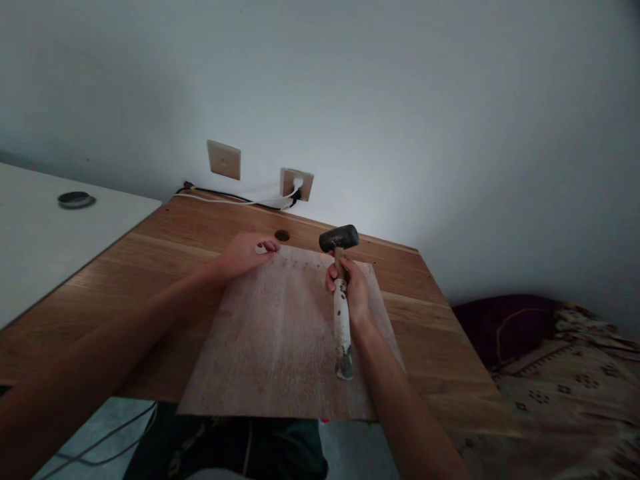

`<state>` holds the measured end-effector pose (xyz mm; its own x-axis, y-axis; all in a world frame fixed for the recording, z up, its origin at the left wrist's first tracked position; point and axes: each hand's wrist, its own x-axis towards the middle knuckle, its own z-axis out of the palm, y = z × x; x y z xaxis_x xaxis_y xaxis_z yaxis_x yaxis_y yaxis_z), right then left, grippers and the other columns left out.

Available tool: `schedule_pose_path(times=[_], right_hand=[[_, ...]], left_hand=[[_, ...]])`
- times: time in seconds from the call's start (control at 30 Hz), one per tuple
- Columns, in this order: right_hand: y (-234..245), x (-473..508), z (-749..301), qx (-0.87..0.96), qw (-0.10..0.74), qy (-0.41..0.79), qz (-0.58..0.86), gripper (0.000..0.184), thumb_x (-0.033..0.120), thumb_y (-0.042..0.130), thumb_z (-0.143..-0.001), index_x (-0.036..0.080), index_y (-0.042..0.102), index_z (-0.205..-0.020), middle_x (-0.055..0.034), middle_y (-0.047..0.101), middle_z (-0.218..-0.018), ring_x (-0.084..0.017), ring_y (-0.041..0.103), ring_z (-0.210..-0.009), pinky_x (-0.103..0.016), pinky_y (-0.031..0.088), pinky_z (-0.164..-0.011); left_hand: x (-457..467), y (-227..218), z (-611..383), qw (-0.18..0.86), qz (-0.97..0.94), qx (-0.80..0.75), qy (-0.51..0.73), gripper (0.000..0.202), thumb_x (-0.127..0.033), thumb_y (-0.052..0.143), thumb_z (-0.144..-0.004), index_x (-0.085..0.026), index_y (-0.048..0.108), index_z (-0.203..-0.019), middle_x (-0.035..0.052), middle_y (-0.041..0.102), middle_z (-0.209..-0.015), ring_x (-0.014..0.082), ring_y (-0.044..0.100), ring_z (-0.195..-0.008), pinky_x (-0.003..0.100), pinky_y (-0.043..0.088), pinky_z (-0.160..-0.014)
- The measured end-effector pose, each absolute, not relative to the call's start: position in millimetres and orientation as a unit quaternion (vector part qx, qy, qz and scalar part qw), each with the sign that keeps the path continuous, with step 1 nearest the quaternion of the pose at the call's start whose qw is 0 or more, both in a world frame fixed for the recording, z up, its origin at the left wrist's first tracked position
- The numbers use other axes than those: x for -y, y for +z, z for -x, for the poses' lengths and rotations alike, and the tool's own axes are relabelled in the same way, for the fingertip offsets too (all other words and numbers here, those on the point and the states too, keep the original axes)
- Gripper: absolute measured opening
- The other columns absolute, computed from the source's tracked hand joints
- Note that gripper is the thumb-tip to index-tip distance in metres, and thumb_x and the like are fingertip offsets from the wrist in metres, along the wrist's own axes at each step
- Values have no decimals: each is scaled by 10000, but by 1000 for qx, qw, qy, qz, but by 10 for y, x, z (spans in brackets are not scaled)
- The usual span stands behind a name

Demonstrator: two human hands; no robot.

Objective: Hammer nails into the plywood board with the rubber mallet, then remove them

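While the right hand (354,288) is clamped around the handle of a hammer (341,293), its black head raised at the far end, the left hand (243,254) rests on the far left corner of a board (280,333), fingers pinched together on a small white piece (261,249). The board lies flat on a wooden desk (165,247), its near edge overhanging. The hammer hangs over the board's right part. On the far wall a socket (297,183) holds a white plug. A white table (40,233) stands left.
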<state>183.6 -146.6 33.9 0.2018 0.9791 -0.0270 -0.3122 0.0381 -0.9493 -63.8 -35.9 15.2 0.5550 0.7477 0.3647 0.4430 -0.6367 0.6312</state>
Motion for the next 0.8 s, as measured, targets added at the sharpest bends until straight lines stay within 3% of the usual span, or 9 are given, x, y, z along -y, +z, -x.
schedule_pose_path(times=[0.2,0.5,0.8], right_hand=[[321,1498,-1729,387,615,505,465,294,462,654,-805,212,645,-961,69,526,-567,-113,473,-383,-253,318,-374],[266,1486,-1637,402,580,532,467,317,466,671,-773,211,640,-957,78,534,-561,-104,472,-365,-234,292,-340],[287,1500,-1549,445,522,535,494,337,478,660,-757,205,622,-952,89,540,-531,-104,480,-345,-229,301,-345]], left_hand=[[361,-112,695,254,-845,-343,323,175,-318,629,-887,-222,766,-937,28,807,-1025,196,723,-955,322,540,-943],[389,-89,666,224,-858,-342,311,191,-307,604,-922,-214,759,-983,54,794,-1060,236,703,-1030,418,477,-1050],[382,-116,642,203,-856,-367,303,152,-343,666,-885,-211,736,-915,42,780,-975,243,683,-976,407,494,-984]])
